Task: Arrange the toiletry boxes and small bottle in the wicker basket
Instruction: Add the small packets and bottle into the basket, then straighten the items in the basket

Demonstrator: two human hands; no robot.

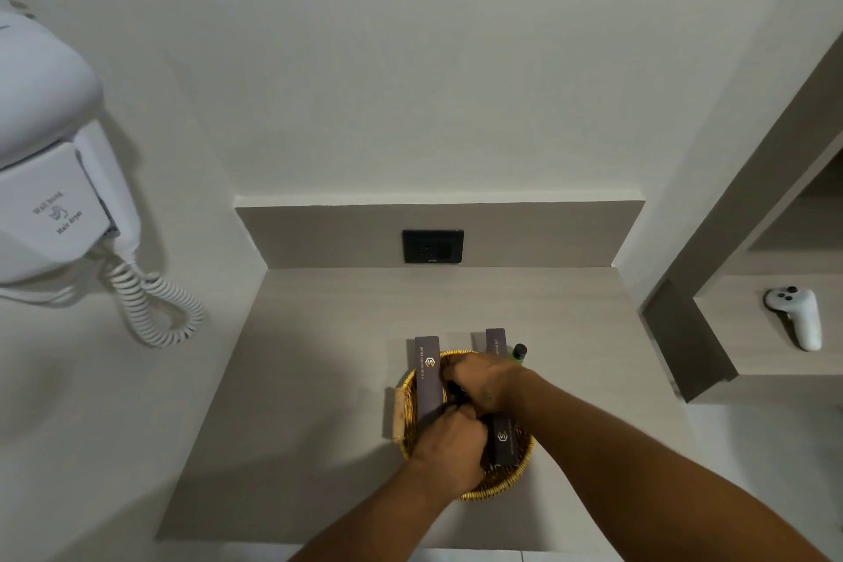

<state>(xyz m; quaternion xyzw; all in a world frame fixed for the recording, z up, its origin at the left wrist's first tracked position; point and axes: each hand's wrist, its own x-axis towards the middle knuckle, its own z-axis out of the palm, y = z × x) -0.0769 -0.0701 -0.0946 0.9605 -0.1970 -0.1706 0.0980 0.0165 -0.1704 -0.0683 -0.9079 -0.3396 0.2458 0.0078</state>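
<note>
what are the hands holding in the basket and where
Left hand grips the tall purple box at its lower end; what the right hand holds is hidden.

A round wicker basket [499,486] holds dark toiletry boxes: a tall purple box [429,374] upright at its left, another box [496,341] at the back, a third box [504,443] leaning at right. A small green, black-capped bottle [519,354] stands at the rear right.

Both hands cover the middle of the wicker basket [495,486], hiding what their fingers grip. Behind the basket, the small bottle [519,354] shows only its cap; the box lettering is unreadable.
</note>
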